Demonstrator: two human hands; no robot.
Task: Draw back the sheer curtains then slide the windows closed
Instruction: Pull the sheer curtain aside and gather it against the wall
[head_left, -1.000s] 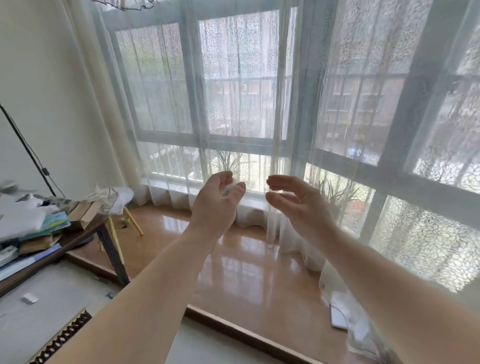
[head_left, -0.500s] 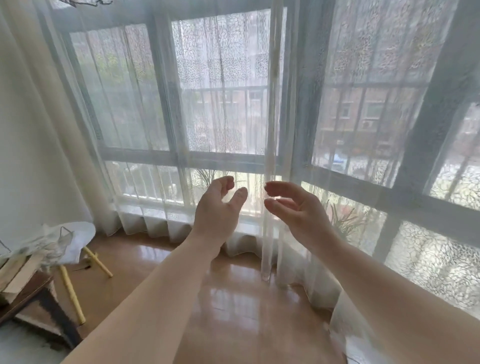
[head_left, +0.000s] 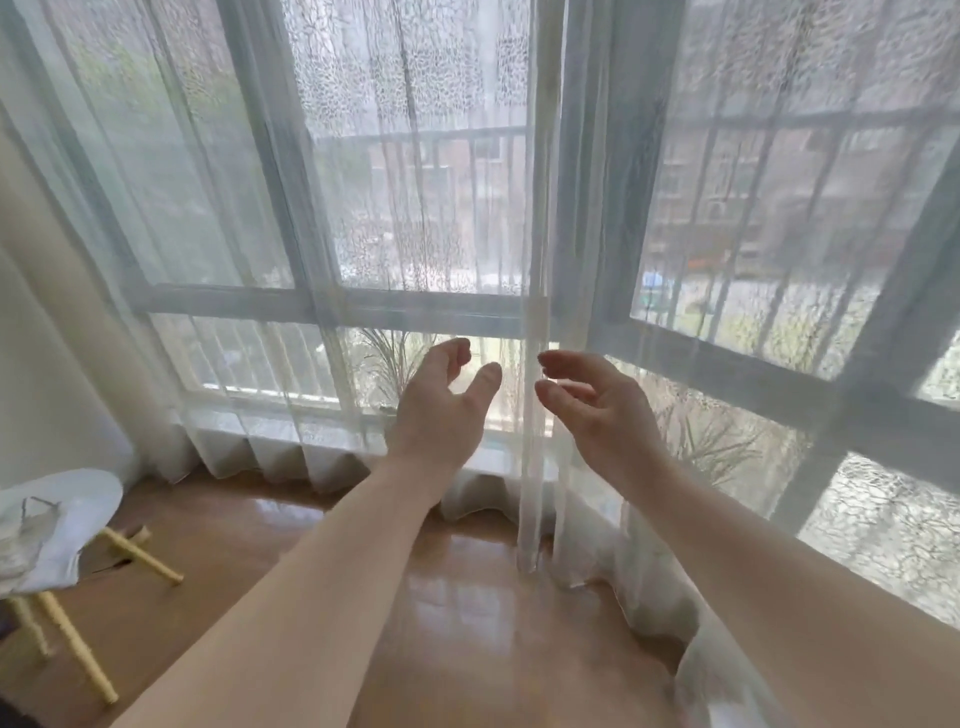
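White sheer curtains hang over the whole window wall: a left panel (head_left: 218, 218) and a right panel (head_left: 779, 208), whose hems meet in a vertical seam (head_left: 535, 291) at the centre. Behind them stand grey-framed sliding windows (head_left: 291, 171). My left hand (head_left: 441, 410) is raised just left of the seam, fingers apart, holding nothing. My right hand (head_left: 597, 410) is just right of the seam, fingers curled and apart, also empty. Neither hand clearly touches the fabric.
A small white round stool (head_left: 67, 519) with pale yellow legs stands at the lower left on the glossy wooden floor (head_left: 457, 623). Potted plants (head_left: 387, 364) show behind the curtain on the sill. Curtain fabric pools on the floor at the lower right.
I have moved closer to the window, which now fills the view; the cluttered table at left has dropped out of sight. Both hands stay raised and empty, nearer the curtain seam.
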